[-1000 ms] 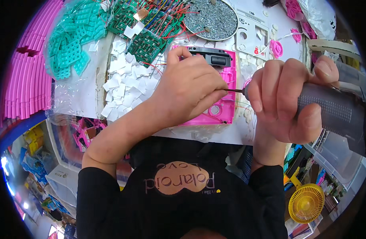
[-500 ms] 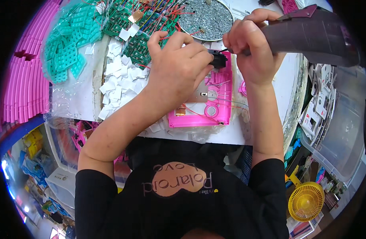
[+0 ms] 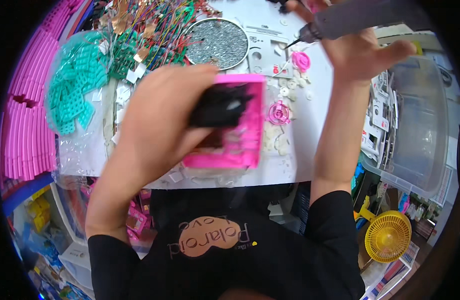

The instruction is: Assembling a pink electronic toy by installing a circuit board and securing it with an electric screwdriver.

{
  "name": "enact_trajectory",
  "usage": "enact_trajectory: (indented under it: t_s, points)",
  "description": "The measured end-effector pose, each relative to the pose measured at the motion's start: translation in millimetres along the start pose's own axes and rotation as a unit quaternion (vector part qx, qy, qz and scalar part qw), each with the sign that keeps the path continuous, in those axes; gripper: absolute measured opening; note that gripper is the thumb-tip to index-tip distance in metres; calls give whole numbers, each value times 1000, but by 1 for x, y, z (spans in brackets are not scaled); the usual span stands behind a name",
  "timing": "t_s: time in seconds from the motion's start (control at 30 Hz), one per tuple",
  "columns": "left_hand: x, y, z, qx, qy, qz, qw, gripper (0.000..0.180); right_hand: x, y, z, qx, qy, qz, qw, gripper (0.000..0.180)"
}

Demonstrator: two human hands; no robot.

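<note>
My left hand [image 3: 160, 110] is closed on a pink plastic housing [image 3: 260, 125], gripping its left side. Over the upper part of the housing sits a black part [image 3: 222, 106], blurred by motion; the palm hides some of it. At the upper right, my right hand [image 3: 352, 55] has its fingers spread, the thumb pointing away to the right. A dark electric screwdriver [image 3: 350, 22] with a thin bit crosses in front of that hand; I see no fingers wrapped round it.
A round tray of small screws [image 3: 217, 42] stands behind the housing. Left of it lie wired green circuit boards [image 3: 122, 62] and bagged teal keypads [image 3: 77, 85]. Pink panels [image 3: 30, 135] are stacked far left. Pink rings [image 3: 279, 114] and white discs lie right; a clear bin [image 3: 420, 125] stands beyond.
My left hand has shifted its grip onto the housing, which is lifted and tilted. My right hand has moved up and right, its fingers opened from the screwdriver.
</note>
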State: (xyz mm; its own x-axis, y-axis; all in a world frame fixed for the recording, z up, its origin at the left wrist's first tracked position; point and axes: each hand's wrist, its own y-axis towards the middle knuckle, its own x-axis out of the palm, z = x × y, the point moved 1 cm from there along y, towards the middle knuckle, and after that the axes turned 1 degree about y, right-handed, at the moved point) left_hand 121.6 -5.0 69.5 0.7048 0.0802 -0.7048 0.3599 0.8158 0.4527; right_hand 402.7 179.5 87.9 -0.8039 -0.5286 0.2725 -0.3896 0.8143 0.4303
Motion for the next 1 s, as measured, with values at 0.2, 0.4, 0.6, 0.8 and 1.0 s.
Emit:
enact_trajectory:
  t_s: [0.2,0.4,0.6,0.8,1.0]
  points:
    - [-143,-104,10,-253,22,-155,955,67,-274,-18,29,136,-704,57,695,27]
    - [-154,-328,-97,-583,107,-479,648,58,-318,-46,94,158,-808,107,557,39]
    - [-103,-552,-173,-570,340,-527,531,92,-330,-30,74,69,-742,-15,666,47]
    - [-37,-353,-102,-469,24,-532,705,37,-212,-59,17,408,-700,-26,585,46]
    - [-42,-151,27,-175,-37,-398,900,34,-172,-114,6,393,-629,37,670,49]
